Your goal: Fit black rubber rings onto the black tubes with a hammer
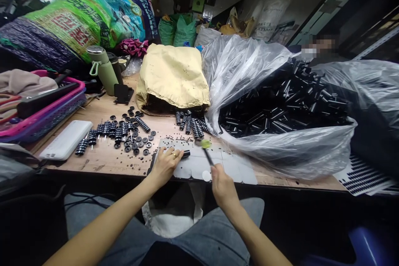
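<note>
My left hand (pixel 165 162) is closed around a short black tube (pixel 185 154), pressing it against a grey sheet (pixel 230 166) at the table's near edge. My right hand (pixel 220 183) grips the dark handle of a small tool with a yellow-green head (pixel 205 144); the head hovers just right of the tube's end. Tiny black beads are scattered on the sheet by the left hand. Black washers (pixel 137 141) and stacked washer assemblies (pixel 106 129) lie to the left on the wooden table (pixel 106 158).
A large clear plastic bag of black tubes (pixel 280 104) fills the right side. A yellow sack (pixel 173 77), green bottle (pixel 104 70), pink basket (pixel 40 112) and white power bank (pixel 67 139) stand behind and to the left. A person sits at far right.
</note>
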### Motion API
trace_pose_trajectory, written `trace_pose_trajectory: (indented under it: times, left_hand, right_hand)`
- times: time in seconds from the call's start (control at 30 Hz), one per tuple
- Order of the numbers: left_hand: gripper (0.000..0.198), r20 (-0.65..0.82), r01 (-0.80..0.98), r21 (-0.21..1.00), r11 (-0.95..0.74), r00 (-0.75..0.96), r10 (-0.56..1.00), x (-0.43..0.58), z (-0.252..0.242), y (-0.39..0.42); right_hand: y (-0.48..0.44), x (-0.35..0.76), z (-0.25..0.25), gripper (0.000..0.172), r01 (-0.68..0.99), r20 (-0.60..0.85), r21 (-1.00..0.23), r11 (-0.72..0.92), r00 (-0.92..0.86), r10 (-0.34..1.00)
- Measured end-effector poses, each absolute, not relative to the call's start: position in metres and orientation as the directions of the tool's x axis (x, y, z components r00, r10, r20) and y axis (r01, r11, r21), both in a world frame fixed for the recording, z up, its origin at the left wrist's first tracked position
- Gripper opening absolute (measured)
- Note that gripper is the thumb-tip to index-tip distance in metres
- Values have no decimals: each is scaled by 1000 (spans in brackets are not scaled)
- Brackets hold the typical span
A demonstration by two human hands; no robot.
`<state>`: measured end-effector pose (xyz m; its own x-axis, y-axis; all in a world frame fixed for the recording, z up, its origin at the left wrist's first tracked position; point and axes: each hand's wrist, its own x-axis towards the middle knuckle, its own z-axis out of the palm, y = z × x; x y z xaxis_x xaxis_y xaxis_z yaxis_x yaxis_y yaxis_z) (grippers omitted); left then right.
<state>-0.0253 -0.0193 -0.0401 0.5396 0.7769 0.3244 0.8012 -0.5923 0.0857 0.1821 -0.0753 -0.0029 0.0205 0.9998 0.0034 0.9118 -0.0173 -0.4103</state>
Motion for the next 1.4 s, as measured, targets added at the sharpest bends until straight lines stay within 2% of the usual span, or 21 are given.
trace_pose_trajectory:
  times: [0.1,0.17,0.27,0.33,0.4,0.5,0.57,0.63,0.73,0.83,0.93,1.07,1.13,1.2,1.27,1.3,1.4]
  left_hand:
    - [40,295,819,80,-568,525,799,-17,-44,-25]
    - [41,287,828,96,-553,509,812,-9,-47,-29]
    - [70,283,825,147,-545,493,822,4,-52,-34]
    - [78,269,814,177,-553,501,823,9,-55,-36]
    - [71,252,803,187,-566,518,818,12,-59,-36]
    - [60,247,791,187,-583,536,807,10,-64,-35]
    - [56,271,766,213,-606,550,790,6,-65,-33]
    - [49,322,763,258,-593,510,797,-1,-66,-30]
    - [41,395,795,302,-527,399,828,-12,-65,-26]
    - [40,404,787,317,-529,392,826,-18,-61,-25]
    - [37,316,776,385,-500,398,861,-17,-51,-31]
    - [24,91,718,532,-450,480,873,-25,-25,-23]
    - [29,71,811,490,-320,328,942,-41,-12,0]
    - [40,167,933,344,-102,47,985,-65,-5,32]
    - [43,212,976,190,-103,62,975,-92,-4,63]
    - [39,175,979,140,-145,120,977,-105,-5,76]
    - [31,121,953,86,-292,280,952,-128,-11,94]
  right_hand:
    - [-76,172,3,33,943,-55,-332,-17,-1,998]
    - [-76,165,17,34,913,13,-407,10,-5,1000]
    - [-82,149,42,36,810,172,-574,123,-28,985]
    - [-86,136,49,36,760,231,-616,207,-77,970]
    - [-86,123,43,38,782,216,-571,249,-150,965]
    - [-81,114,23,37,880,29,-413,235,-245,969]
    - [-76,117,16,35,910,-69,-361,202,-242,968]
    - [-75,127,15,37,908,-43,-396,141,-172,984]
    - [-77,147,16,41,891,78,-452,39,-4,997]
    - [-79,163,6,39,939,3,-344,-3,4,1000]
    - [-75,175,-6,37,972,-99,-231,-34,11,995]
    - [-63,186,-7,38,976,-51,-194,-96,87,995]
    - [-58,189,-7,36,983,-42,-151,-106,101,994]
    - [-53,190,-12,35,988,-29,-108,-112,109,994]
    - [-48,193,-17,33,990,14,-100,-97,99,995]
    - [-44,196,-19,31,991,53,-108,-80,86,995]
    - [-18,209,-15,24,980,239,-194,-40,86,967]
